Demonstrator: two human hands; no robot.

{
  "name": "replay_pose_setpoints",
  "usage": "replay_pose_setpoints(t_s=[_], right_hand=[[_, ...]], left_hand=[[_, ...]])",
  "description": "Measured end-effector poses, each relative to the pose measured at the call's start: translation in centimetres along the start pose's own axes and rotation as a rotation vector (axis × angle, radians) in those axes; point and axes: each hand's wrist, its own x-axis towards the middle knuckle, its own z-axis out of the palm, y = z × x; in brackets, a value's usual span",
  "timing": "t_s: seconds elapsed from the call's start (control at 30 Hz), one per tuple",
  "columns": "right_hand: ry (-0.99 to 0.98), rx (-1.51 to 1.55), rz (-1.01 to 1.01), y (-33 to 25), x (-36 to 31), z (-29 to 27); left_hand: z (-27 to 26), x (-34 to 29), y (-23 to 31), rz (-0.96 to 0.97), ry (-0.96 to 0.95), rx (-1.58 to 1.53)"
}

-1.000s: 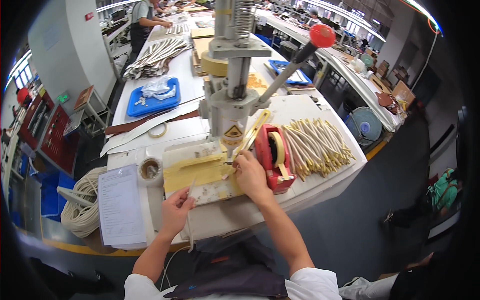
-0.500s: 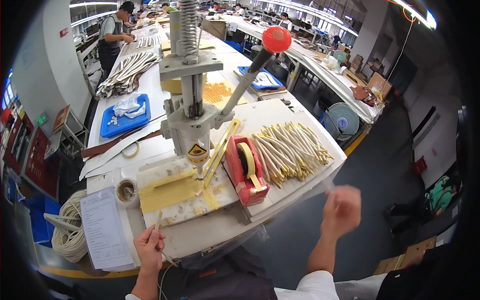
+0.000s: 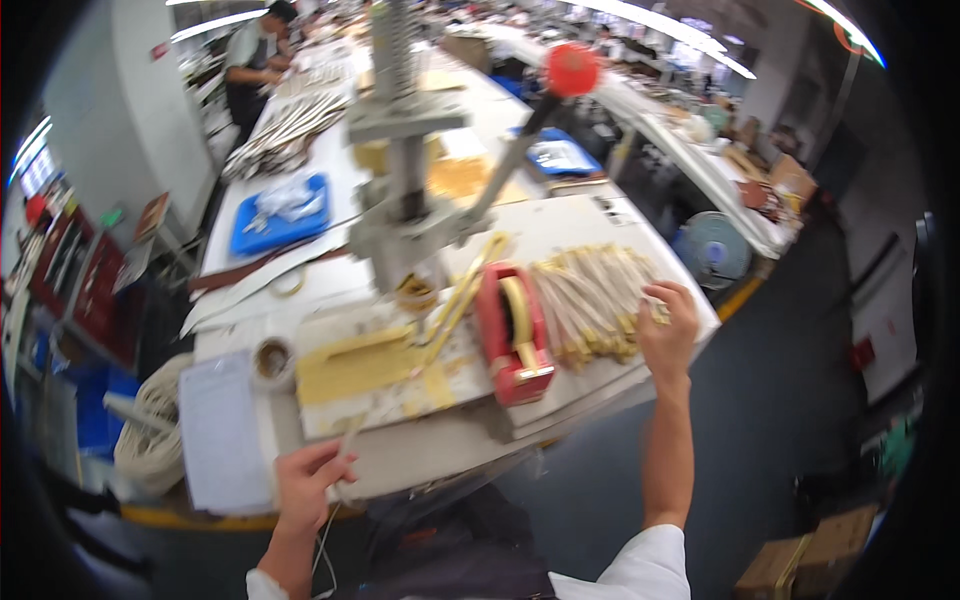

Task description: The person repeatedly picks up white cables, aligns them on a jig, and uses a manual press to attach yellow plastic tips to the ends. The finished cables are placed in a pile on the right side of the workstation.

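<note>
My left hand (image 3: 312,485) pinches a pale cord (image 3: 351,434) at the table's front edge. The cord's end points up from the fingers, and its tail hangs below the hand. My right hand (image 3: 669,335) is at the right side of a pile of cut cord pieces (image 3: 590,300) with yellow-taped ends. Its fingers are closed around a short cord piece, whose pale yellowish tip shows between them. Left of the pile stands a red tape dispenser (image 3: 541,385) with yellow tape. A grey hand press (image 3: 408,225) with a red-knobbed lever (image 3: 573,70) rises behind the yellow-taped work board (image 3: 365,372).
A paper sheet (image 3: 224,430) and a tape roll (image 3: 273,362) lie at the left, beside a cord coil (image 3: 148,440). Farther back are a blue tray (image 3: 278,225) and bundled strips (image 3: 290,130). A person (image 3: 253,70) works at the far left. A fan (image 3: 713,250) stands at the right.
My right hand has moved up from in front of the table to the right side of the cord pile. The view has shifted slightly; my left hand keeps its cord.
</note>
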Motion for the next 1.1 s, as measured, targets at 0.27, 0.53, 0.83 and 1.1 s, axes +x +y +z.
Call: replay_pose_setpoints(t_s=[0.27,0.53,0.83,1.1], right_hand=[[-1.125,1.209,0.437,-16.9,-11.5,2.1],[-1.148,1.502,0.669,-18.6,-14.5,5.5],[-1.108,1.514,0.692,-19.6,-15.5,6.0],[-1.261,1.480,0.697,-18.5,-15.4,6.1]], left_hand=[[4.8,-1.9,1.3,0.216,-0.183,0.322],[4.0,-3.1,0.4,0.604,-0.080,0.709],[2.8,-4.0,-0.4,0.890,0.042,0.965],[0.3,-5.6,-0.6,0.261,-0.122,0.638]])
